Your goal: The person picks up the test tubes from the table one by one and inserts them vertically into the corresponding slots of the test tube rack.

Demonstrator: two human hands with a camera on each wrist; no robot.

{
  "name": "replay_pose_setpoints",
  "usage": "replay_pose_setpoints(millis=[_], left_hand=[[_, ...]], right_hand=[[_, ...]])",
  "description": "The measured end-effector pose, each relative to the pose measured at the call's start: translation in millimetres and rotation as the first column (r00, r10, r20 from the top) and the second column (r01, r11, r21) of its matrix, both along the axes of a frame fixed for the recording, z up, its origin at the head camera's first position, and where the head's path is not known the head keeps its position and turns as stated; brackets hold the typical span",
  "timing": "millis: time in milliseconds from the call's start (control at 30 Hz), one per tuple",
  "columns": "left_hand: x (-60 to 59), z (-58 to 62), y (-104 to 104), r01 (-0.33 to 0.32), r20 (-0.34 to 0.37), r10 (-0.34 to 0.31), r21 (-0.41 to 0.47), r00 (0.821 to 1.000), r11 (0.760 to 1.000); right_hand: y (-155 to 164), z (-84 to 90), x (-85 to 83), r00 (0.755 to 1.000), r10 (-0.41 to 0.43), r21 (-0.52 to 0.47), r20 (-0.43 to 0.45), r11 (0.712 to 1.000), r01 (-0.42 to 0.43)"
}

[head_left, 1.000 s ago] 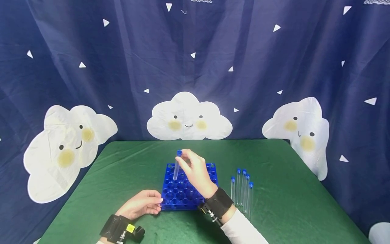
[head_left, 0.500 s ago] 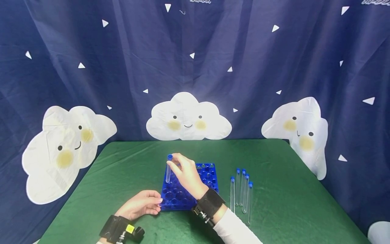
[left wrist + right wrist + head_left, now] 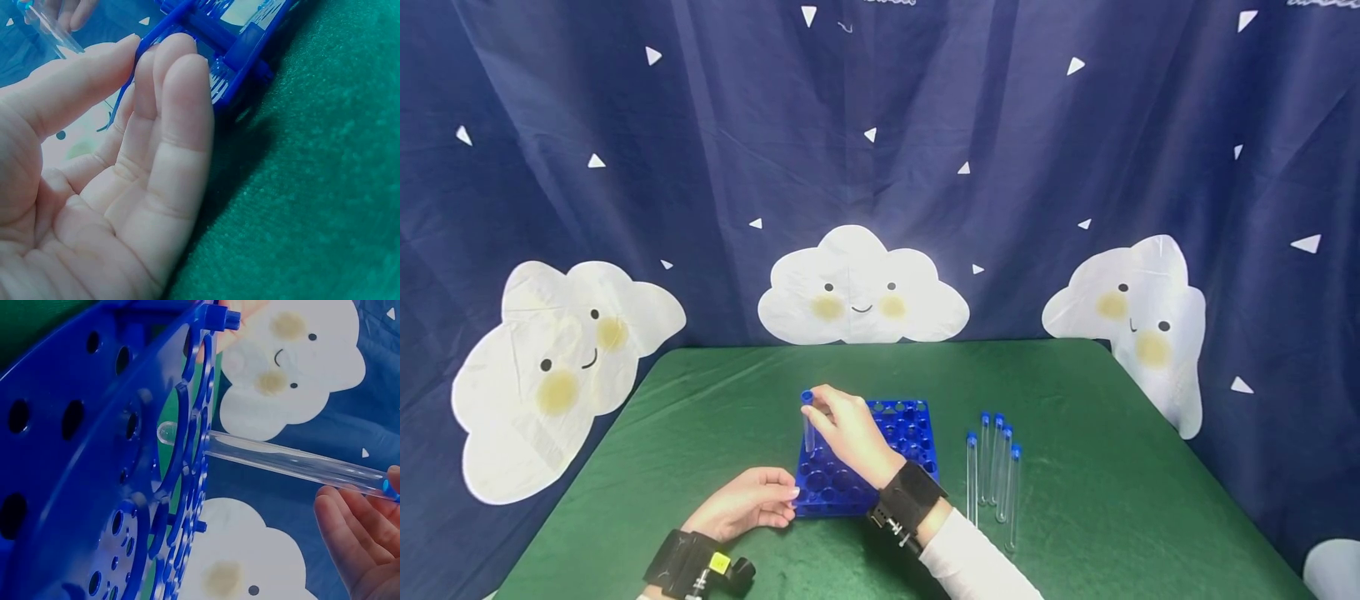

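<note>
In the head view my right hand pinches a clear test tube near its blue cap. The tube stands nearly upright over the left side of a blue test tube rack. From the right wrist, the rounded lower end of the tube pokes through a hole in the top plate of the rack. My left hand holds the rack's front left corner. Its thumb and fingers close on that edge in the left wrist view, beside the rack's side. The right hand hides part of the rack.
Several more capped test tubes lie on the green tablecloth to the right of the rack. Behind the table hangs a dark blue curtain with clouds and triangles. Both wrists wear black straps with cameras.
The right hand has moved left with the test tube and then down, to the rack's left side. The left hand has stayed at the rack's corner.
</note>
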State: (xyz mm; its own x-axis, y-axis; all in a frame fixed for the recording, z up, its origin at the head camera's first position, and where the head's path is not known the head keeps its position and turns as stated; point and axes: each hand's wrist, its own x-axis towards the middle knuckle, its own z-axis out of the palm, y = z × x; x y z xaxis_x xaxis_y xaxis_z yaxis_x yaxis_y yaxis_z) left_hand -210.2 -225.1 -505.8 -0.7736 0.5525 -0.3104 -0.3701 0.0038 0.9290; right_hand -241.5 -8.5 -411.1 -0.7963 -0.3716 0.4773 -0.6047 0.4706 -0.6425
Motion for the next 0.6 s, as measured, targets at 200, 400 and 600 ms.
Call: replay_pose_setpoints(millis=[200, 400, 600], left_hand=[[-0.1, 0.8, -0.1, 0.001, 0.005, -0.001, -0.006, 1.0, 1.0], [-0.7, 0.8, -0.6, 0.009, 0.012, -0.009, 0.005, 1.0, 1.0], [-1.5, 0.0, -0.8, 0.013, 0.014, -0.013, 0.005, 1.0, 1.0]], right_hand=[[-0.8, -2.1, -1.7, 1.0, -0.012, 0.038, 0.016, 0.999, 0.012], [-3.4, -1.1, -3.7, 1.0, -0.02, 0.066, 0.001, 0.998, 0.02], [-4.8, 0.4, -4.7, 0.998, -0.028, 0.114, -0.049, 0.993, 0.033]])
